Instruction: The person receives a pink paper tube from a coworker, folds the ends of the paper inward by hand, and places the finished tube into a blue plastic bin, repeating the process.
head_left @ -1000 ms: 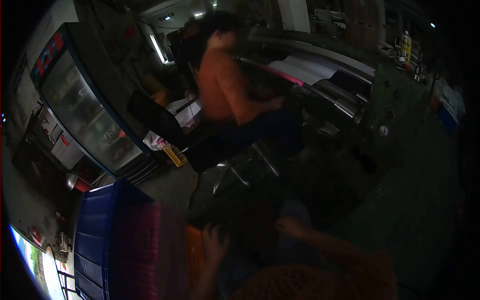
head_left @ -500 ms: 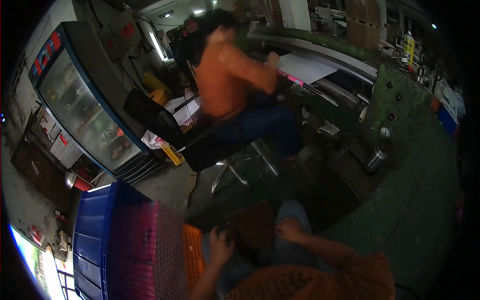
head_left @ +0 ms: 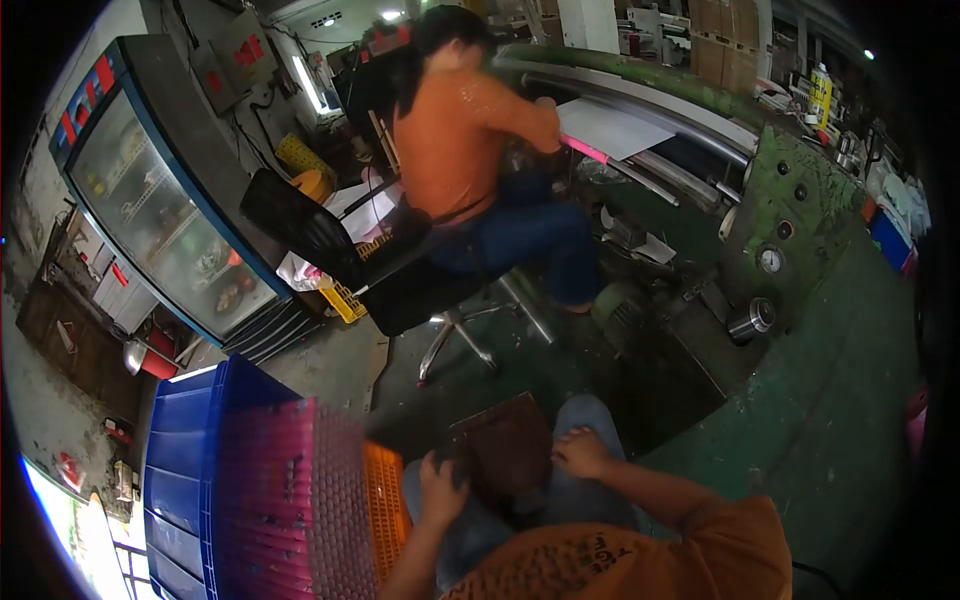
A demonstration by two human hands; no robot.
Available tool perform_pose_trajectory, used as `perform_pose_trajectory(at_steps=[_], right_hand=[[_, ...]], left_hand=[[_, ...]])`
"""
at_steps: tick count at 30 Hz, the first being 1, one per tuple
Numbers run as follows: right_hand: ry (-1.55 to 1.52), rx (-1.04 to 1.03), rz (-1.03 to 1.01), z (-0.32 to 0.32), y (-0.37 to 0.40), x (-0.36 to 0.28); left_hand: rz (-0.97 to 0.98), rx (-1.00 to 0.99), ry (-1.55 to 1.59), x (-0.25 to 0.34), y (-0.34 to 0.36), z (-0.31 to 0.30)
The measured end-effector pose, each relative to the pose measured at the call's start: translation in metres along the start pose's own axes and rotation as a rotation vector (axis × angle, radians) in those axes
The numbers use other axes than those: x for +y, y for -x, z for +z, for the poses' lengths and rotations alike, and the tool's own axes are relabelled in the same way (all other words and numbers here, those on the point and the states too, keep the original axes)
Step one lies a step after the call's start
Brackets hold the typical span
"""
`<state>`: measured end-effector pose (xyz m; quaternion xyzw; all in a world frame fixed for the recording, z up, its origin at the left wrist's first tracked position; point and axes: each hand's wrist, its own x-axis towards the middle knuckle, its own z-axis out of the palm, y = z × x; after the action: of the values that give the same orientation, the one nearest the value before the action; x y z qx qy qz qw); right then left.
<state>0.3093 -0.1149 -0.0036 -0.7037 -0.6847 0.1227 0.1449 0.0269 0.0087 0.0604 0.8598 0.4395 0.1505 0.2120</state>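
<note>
the left hand (head_left: 442, 490) rests on the left knee of the blue-grey trousers (head_left: 588, 412), its fingers bent a little and apart, with nothing seen in them. the right hand (head_left: 580, 453) lies on the right knee, its fingers slightly apart and curved over the cloth, also with nothing seen in them. between the knees is a dark brown flat-topped thing (head_left: 503, 440). just beside the left arm stands an orange basket (head_left: 384, 500), and past it a stack of pink rods (head_left: 290, 500) next to a blue crate (head_left: 183, 470). ahead, a co-worker in an orange top (head_left: 455, 150) sits on a black chair (head_left: 400, 305), an arm stretched toward a white sheet (head_left: 615, 128) on a green machine (head_left: 800, 205); whether that hand touches the sheet i cannot tell. a pink bar (head_left: 583, 149) runs along the sheet's near edge. a glass-door fridge (head_left: 165, 205) stands well apart at the left
</note>
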Motion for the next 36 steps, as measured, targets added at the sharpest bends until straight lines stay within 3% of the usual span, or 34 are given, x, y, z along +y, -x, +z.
perform_pose_trajectory(at_steps=[6, 8, 14, 17, 19, 20, 22, 26, 28, 30, 32, 33, 35, 36], right_hand=[[0.014, -0.012, 0.012, 0.0, 0.0, 0.001], [0.014, -0.009, 0.013, 0.0, -0.001, 0.001], [0.031, -0.015, 0.007, 0.0, -0.003, 0.002], [-0.091, 0.041, -0.036, 0.002, -0.005, 0.009], [-0.54, 0.122, -0.005, -0.008, -0.013, 0.015], [-0.54, 0.126, -0.004, -0.016, -0.017, 0.022], [-0.385, 0.319, -0.08, -0.063, -0.028, 0.032], [-0.146, 0.722, -0.009, -0.184, -0.051, 0.073], [-0.001, 0.959, 0.058, -0.241, -0.065, 0.123], [0.26, 1.071, 0.161, -0.299, -0.077, 0.182], [0.561, 0.989, 0.29, -0.338, -0.08, 0.242], [0.57, 0.992, 0.3, -0.345, -0.075, 0.265], [0.221, 0.268, 0.734, -0.353, -0.059, 0.299], [0.186, 0.217, 0.732, -0.354, -0.045, 0.307]], left_hand=[[-0.052, -0.097, -0.179, -0.038, 0.006, 0.026], [-0.173, -0.15, -0.324, -0.054, 0.014, 0.037], [-0.258, -0.124, -0.323, -0.078, 0.028, 0.05], [-0.284, -0.121, -0.311, -0.078, 0.029, 0.052], [-0.275, -0.112, -0.308, -0.079, 0.029, 0.052], [-0.266, -0.107, -0.305, -0.08, 0.029, 0.052], [-0.272, -0.116, -0.292, -0.076, 0.028, 0.047], [-0.243, -0.102, -0.261, -0.08, 0.029, 0.049], [-0.215, -0.081, -0.259, -0.087, 0.033, 0.054], [-0.182, -0.059, -0.252, -0.085, 0.028, 0.052], [-0.265, -0.09, -0.251, -0.069, 0.027, 0.043], [-0.252, -0.093, -0.249, -0.07, 0.026, 0.045], [-0.231, -0.112, -0.336, -0.076, 0.025, 0.048], [-0.221, -0.114, -0.337, -0.076, 0.024, 0.048]])
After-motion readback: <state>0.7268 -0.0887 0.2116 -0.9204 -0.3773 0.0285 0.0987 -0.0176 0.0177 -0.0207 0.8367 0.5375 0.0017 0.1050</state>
